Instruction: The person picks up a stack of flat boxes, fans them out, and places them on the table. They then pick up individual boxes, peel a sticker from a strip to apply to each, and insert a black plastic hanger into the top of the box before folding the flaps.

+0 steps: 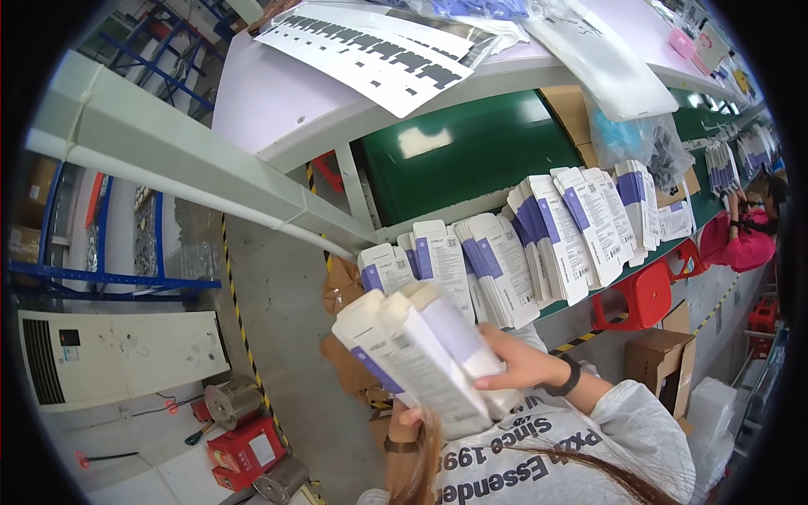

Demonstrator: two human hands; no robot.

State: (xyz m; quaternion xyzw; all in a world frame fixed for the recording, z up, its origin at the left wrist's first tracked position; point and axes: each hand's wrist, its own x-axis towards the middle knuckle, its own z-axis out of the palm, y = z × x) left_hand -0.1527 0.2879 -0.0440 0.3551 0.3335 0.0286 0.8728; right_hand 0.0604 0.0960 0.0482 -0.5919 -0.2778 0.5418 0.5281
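Note:
Close to my chest I hold a bundle of flat white cartons (421, 358) with purple bands, tilted and slightly blurred. My right hand (523, 360) is closed around the bundle's right side, thumb and fingers across the cartons. My left hand (406, 423) grips the lower left edge, its fingers partly hidden by the cartons and by hanging hair. Beyond my hands, stacks of similar folded cartons (498, 269) lean in a row along the near edge of a green-topped table (463, 147).
A white shelf (252, 109) above the table bears a printed sheet (362, 50) and plastic bags. A red stool (635, 299) and cardboard box (656, 358) stand at right. Further right, a person in pink (741, 240) handles cartons. A white post (194, 181) rises at left.

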